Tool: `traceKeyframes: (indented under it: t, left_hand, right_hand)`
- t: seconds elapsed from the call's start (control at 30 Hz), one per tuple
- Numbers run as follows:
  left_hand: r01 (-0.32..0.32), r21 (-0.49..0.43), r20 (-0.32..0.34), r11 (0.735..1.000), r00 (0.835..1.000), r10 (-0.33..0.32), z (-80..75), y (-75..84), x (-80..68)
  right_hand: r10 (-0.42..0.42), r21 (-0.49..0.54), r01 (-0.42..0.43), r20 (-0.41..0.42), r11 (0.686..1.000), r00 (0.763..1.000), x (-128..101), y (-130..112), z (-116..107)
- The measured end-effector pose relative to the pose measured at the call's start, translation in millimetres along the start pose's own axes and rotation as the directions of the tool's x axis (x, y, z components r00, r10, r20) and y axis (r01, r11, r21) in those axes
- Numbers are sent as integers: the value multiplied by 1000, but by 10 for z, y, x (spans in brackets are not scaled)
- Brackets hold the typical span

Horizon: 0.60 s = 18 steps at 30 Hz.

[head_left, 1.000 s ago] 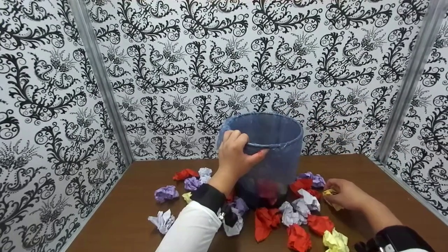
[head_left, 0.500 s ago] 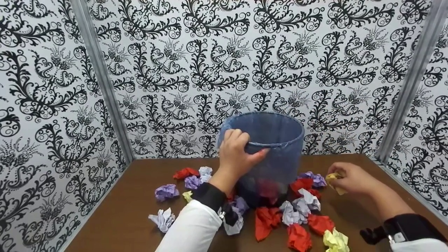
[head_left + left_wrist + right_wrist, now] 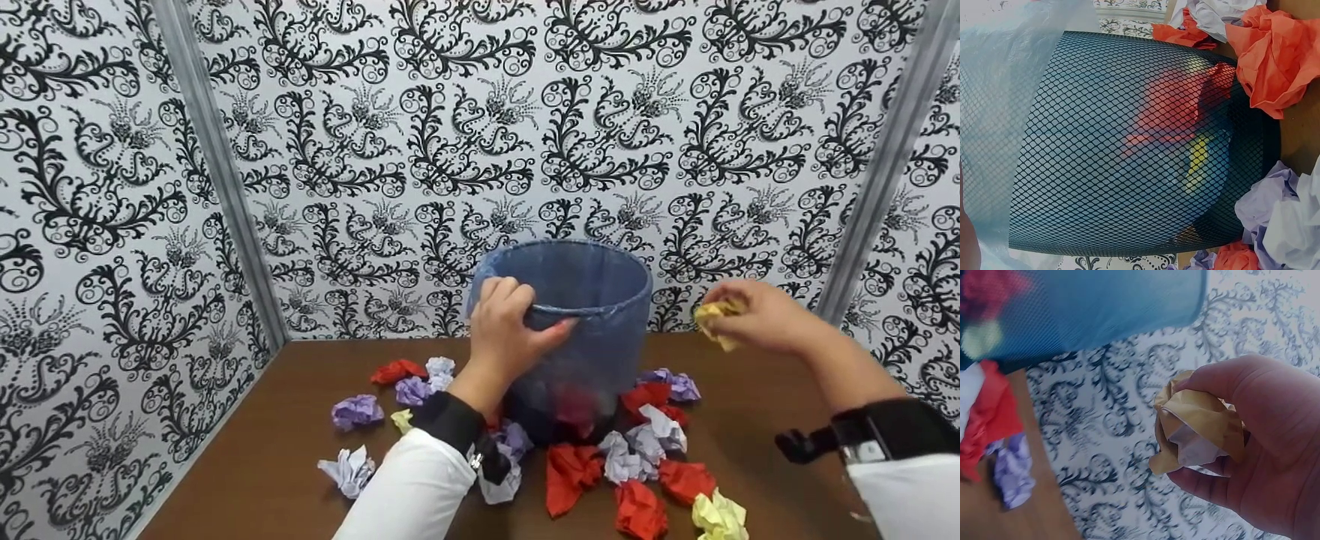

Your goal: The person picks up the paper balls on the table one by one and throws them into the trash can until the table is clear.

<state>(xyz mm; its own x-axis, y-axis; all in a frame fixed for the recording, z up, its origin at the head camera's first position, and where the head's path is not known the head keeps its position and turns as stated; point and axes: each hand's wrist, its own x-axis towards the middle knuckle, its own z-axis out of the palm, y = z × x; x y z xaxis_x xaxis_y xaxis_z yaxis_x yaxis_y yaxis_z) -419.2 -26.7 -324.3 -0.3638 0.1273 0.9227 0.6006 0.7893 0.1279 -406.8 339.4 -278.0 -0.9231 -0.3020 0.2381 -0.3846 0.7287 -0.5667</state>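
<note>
Mesh bin: black wire mesh wastebasket (image 3: 577, 330) lined with a blue plastic bag, standing upright on the brown table (image 3: 750, 375) close to the patterned back wall (image 3: 480, 135); red and yellow paper shows through the mesh in the left wrist view (image 3: 1174, 118).
Scattered paper: crumpled balls ring the foot of the bin, red ones (image 3: 570, 469), lilac ones (image 3: 357, 411), white ones (image 3: 346, 471) and a yellow one (image 3: 718, 516) at the near right edge.
In the way: the bin's right wall stands between the raised right hand and the bin's mouth; nothing lies between them in the air.
Left hand: left hand (image 3: 506, 341) grips the bin's near rim, fingers curled over the top, thumb along the outside; white sleeve with a dark cuff behind it.
Right hand: right hand (image 3: 761, 315) is lifted above the table, to the right of the bin at about rim height, apart from it.
Held paper: yellow paper ball (image 3: 1199, 424) is clutched between curled fingers and thumb, partly poking out toward the bin.
</note>
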Motion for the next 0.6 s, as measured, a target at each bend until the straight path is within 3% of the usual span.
traceKeyframes:
  t: [0.27, 0.6]
  left_hand:
    - [-10, 4, -10, 1000, 1000, 10, 12, -7, 21]
    - [-5, 12, -36, 1000, 999, 5, 31, 3, 10]
  right_hand:
    - [-14, -29, 13, -54, 999, 998, 204, -427, -155]
    - [-7, 11, 9, -151, 1000, 989, 469, -902, -124]
